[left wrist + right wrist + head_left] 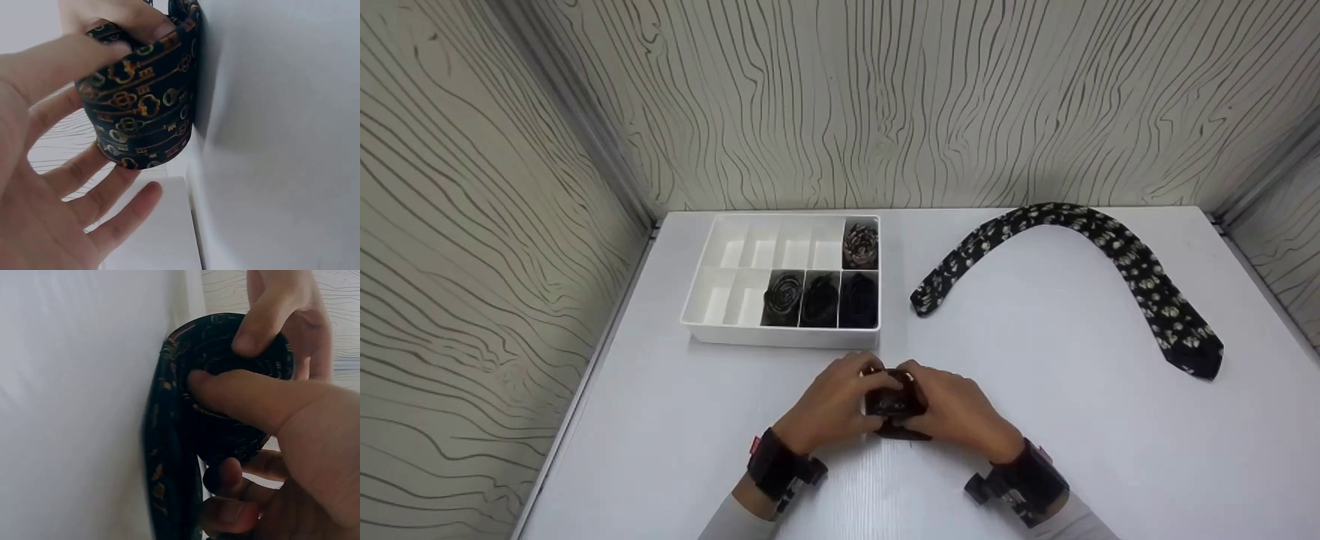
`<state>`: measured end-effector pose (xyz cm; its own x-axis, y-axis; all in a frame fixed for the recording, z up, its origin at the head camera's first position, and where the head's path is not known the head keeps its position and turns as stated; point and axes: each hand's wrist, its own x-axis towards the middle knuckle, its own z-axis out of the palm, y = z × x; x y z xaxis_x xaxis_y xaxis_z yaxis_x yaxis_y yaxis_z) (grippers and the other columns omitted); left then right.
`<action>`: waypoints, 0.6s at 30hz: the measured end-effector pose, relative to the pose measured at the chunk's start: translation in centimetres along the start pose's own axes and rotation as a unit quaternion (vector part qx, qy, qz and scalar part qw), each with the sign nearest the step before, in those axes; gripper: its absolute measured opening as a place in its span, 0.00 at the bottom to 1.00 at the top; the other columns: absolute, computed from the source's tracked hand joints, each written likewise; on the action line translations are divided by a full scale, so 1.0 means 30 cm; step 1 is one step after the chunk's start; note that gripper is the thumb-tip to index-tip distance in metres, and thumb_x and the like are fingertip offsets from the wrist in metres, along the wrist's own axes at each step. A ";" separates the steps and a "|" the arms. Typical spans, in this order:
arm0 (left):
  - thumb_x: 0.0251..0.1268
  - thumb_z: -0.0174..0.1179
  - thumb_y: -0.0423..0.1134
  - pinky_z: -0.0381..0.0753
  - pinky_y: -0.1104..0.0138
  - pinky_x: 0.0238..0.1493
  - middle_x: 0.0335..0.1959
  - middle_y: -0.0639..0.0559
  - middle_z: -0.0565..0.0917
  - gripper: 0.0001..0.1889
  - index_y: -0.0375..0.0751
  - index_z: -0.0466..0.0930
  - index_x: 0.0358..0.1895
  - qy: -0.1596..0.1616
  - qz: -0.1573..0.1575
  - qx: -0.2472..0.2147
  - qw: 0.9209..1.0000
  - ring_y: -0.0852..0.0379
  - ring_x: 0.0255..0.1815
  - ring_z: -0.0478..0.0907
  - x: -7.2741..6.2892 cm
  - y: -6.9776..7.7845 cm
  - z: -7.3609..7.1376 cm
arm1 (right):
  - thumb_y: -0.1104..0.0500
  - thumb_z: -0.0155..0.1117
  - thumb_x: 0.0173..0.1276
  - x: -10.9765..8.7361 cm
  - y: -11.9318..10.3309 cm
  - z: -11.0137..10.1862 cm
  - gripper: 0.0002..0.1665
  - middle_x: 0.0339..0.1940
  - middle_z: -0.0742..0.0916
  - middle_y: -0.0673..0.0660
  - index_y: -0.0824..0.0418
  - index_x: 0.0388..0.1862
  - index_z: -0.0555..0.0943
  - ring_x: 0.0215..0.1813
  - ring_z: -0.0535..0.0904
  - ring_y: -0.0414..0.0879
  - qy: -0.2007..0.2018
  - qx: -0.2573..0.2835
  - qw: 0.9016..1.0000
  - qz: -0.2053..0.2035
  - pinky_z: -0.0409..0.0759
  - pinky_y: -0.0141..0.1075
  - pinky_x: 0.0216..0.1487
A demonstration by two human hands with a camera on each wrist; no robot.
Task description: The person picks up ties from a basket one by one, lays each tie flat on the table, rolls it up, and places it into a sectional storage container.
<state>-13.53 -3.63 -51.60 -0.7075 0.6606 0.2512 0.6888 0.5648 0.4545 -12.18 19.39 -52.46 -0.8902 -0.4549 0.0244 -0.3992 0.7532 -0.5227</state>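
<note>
A dark necktie (pixel 894 405) with a printed key pattern is wound into a thick roll on the table, close in front of the white box. My left hand (pixel 840 401) grips the roll from its left side. In the left wrist view the thumb and fingers reach around the patterned roll (pixel 140 118). From the other side my right hand (pixel 964 412) holds it too. The right wrist view shows that thumb pressed into the coil's end, with fingers curled beneath. A loose flat length of the tie (pixel 160 439) runs off the coil along the table.
A white divided box (pixel 784 337) stands at the back left. Several rolled ties, including a brown patterned one (pixel 861 246) and a grey one (pixel 784 296), sit in its right-hand compartments. A black floral tie (pixel 1147 285) lies in an arc at the right. Patterned panels (pixel 840 105) enclose the table.
</note>
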 end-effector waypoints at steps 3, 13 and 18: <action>0.53 0.80 0.42 0.80 0.64 0.60 0.53 0.55 0.83 0.26 0.56 0.88 0.58 0.006 0.007 0.003 1.000 0.57 0.54 0.78 0.001 -0.001 0.000 | 0.56 0.84 0.56 -0.002 -0.001 -0.003 0.36 0.46 0.90 0.50 0.50 0.62 0.77 0.47 0.87 0.47 0.001 0.007 1.000 -0.006 0.85 0.47 0.46; 0.53 0.80 0.43 0.78 0.63 0.61 0.52 0.56 0.82 0.28 0.58 0.87 0.61 0.008 0.007 0.007 1.000 0.57 0.55 0.77 0.000 0.004 0.000 | 0.58 0.83 0.56 -0.003 -0.003 -0.004 0.34 0.51 0.90 0.52 0.50 0.60 0.78 0.52 0.88 0.51 0.003 0.019 1.000 -0.016 0.86 0.50 0.50; 0.54 0.80 0.46 0.78 0.63 0.60 0.52 0.56 0.81 0.28 0.57 0.85 0.60 0.007 0.010 0.012 1.000 0.57 0.55 0.77 -0.001 0.006 0.005 | 0.57 0.84 0.56 -0.003 0.001 -0.001 0.34 0.49 0.90 0.52 0.51 0.59 0.78 0.50 0.88 0.51 0.002 0.011 1.000 -0.009 0.86 0.50 0.50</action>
<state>-13.36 -3.46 -51.66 -0.6951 0.6656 0.2717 0.7068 0.5633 0.4280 -12.13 19.47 -52.46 -0.8837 -0.4664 0.0383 -0.4106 0.7336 -0.5416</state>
